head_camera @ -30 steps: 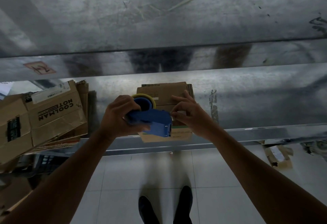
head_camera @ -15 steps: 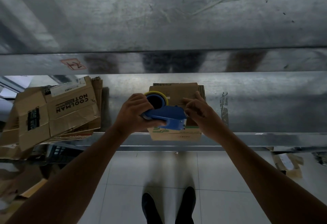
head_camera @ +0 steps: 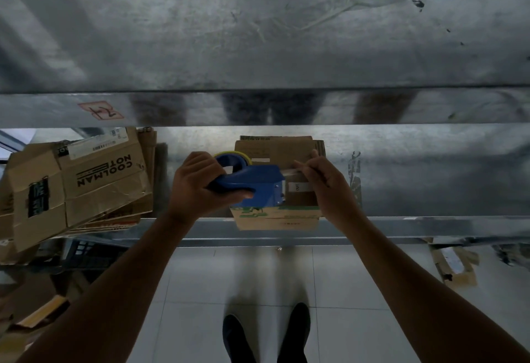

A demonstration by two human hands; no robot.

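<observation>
The left hand [head_camera: 198,187] grips the blue tape dispenser [head_camera: 252,186] over a small cardboard box [head_camera: 276,215] on the metal shelf [head_camera: 415,179]. The right hand [head_camera: 329,187] pinches the clear tape end [head_camera: 295,172] beside the dispenser's mouth.

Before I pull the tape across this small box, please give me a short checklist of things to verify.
1. Left hand grips the tape dispenser: ok.
2. Right hand pinches the tape end: ok.
3. Flaps of the small box lie closed: cannot tell, the dispenser hides them.
4. Box set back from the edge of the shelf: not ok, it sits at the front.
5. Flattened cartons apart from the box: ok, they lie to its left.
</observation>
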